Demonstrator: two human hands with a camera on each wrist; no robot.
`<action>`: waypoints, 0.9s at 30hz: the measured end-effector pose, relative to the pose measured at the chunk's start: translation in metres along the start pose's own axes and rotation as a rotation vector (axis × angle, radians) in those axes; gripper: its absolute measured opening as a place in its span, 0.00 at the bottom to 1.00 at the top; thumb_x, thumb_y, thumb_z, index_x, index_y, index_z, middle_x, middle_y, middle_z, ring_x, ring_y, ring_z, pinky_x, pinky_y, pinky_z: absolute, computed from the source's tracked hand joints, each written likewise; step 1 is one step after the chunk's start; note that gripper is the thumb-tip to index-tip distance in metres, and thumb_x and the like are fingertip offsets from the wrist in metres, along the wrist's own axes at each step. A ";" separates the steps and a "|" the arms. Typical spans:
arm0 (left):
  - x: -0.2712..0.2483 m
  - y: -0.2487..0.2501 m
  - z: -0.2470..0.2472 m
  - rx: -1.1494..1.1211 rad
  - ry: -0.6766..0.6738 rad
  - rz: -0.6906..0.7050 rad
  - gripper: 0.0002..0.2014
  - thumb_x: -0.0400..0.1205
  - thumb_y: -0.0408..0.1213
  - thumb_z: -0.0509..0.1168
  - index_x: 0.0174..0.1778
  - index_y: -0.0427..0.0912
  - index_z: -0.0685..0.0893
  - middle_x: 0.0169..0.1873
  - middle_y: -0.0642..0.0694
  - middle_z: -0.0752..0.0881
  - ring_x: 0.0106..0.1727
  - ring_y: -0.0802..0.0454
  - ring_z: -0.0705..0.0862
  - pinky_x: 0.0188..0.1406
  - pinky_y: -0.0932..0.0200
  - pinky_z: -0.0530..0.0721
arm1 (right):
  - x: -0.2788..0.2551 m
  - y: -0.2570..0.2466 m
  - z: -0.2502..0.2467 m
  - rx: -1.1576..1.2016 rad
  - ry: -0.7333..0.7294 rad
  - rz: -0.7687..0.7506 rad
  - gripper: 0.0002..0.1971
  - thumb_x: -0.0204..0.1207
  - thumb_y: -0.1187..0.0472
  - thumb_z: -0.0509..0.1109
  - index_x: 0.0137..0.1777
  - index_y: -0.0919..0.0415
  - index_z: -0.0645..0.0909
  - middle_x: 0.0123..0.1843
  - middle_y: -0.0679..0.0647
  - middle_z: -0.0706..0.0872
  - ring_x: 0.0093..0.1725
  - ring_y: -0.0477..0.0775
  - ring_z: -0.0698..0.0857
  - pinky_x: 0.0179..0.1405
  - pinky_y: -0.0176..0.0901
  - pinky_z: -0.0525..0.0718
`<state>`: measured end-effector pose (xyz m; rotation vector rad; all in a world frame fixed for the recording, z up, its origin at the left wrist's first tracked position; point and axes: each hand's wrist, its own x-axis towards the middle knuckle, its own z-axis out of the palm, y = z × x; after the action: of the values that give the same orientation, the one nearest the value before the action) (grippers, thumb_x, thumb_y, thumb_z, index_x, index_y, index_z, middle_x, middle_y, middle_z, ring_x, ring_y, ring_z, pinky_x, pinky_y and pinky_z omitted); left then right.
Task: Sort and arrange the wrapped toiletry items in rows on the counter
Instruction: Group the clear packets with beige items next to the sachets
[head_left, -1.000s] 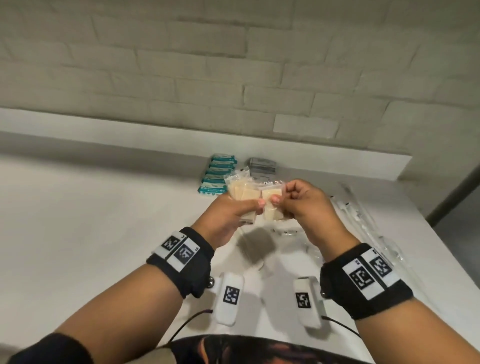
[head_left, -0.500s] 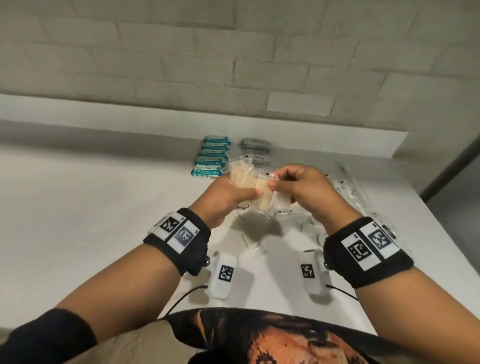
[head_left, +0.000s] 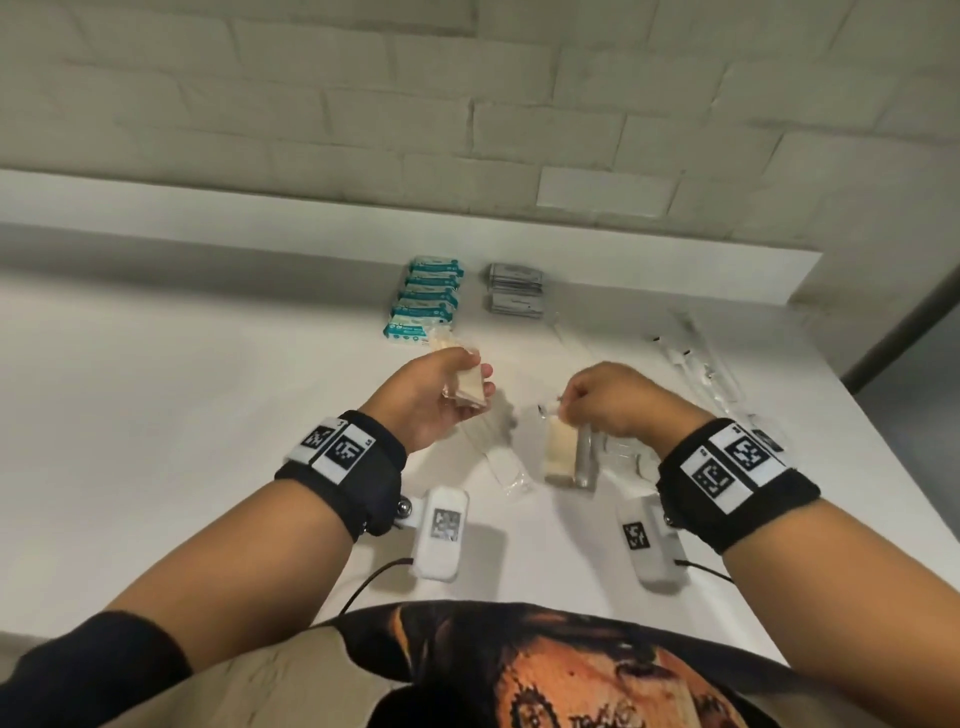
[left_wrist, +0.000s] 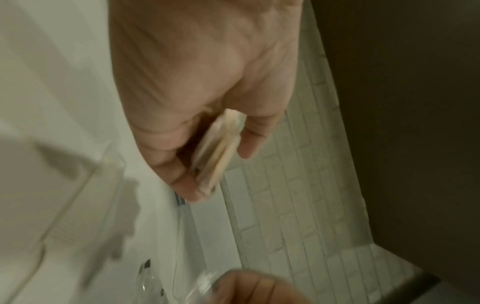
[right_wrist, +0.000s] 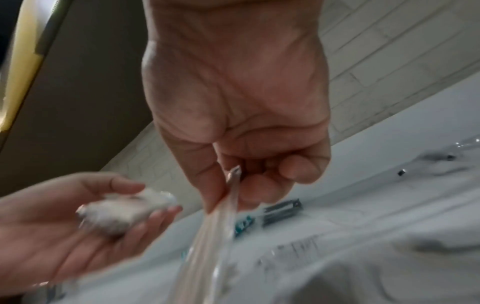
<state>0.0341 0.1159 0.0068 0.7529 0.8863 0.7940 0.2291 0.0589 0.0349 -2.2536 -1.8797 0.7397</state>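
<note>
My left hand (head_left: 480, 382) holds a small stack of beige wrapped packets (head_left: 466, 391) above the white counter (head_left: 208, 415); the left wrist view shows the stack (left_wrist: 218, 152) clamped between thumb and fingers. My right hand (head_left: 563, 410) pinches the top edge of one beige packet in clear wrap (head_left: 563, 452), which hangs down toward the counter. In the right wrist view the clear wrap (right_wrist: 223, 209) sits between thumb and forefinger. A row of teal packets (head_left: 426, 299) and a stack of grey packets (head_left: 515, 288) lie near the back wall.
Long clear-wrapped items (head_left: 701, 364) lie along the counter's right side, and more clear wrappers (head_left: 501, 460) sit between and under my hands. A raised ledge (head_left: 311, 213) and a brick wall close the back. The counter's right edge (head_left: 883, 467) drops off.
My hands were together on the beige packets; they have parted. The right hand has drawn one packet off to the right and lower, while the left keeps the stack.
</note>
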 end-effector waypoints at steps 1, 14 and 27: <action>0.000 0.000 -0.002 -0.053 -0.013 -0.012 0.11 0.83 0.27 0.59 0.61 0.35 0.77 0.47 0.38 0.85 0.43 0.43 0.87 0.36 0.55 0.89 | -0.001 -0.002 0.007 -0.113 -0.095 -0.007 0.10 0.77 0.60 0.69 0.52 0.63 0.88 0.50 0.56 0.88 0.47 0.53 0.84 0.42 0.40 0.78; -0.005 -0.003 0.003 0.087 -0.071 0.088 0.14 0.76 0.27 0.72 0.57 0.33 0.85 0.56 0.34 0.88 0.57 0.36 0.87 0.58 0.46 0.86 | -0.001 -0.022 0.000 0.620 0.120 -0.132 0.08 0.74 0.58 0.76 0.45 0.63 0.86 0.40 0.54 0.91 0.31 0.48 0.82 0.26 0.34 0.75; -0.003 0.000 0.008 0.103 -0.104 0.110 0.12 0.79 0.26 0.69 0.58 0.35 0.85 0.52 0.38 0.90 0.52 0.41 0.89 0.46 0.53 0.90 | 0.003 -0.016 0.003 0.741 0.136 -0.174 0.08 0.74 0.63 0.74 0.36 0.58 0.80 0.31 0.52 0.85 0.26 0.47 0.80 0.27 0.37 0.73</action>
<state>0.0400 0.1112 0.0111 0.9314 0.8016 0.8027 0.2138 0.0643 0.0372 -1.6094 -1.3901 1.0086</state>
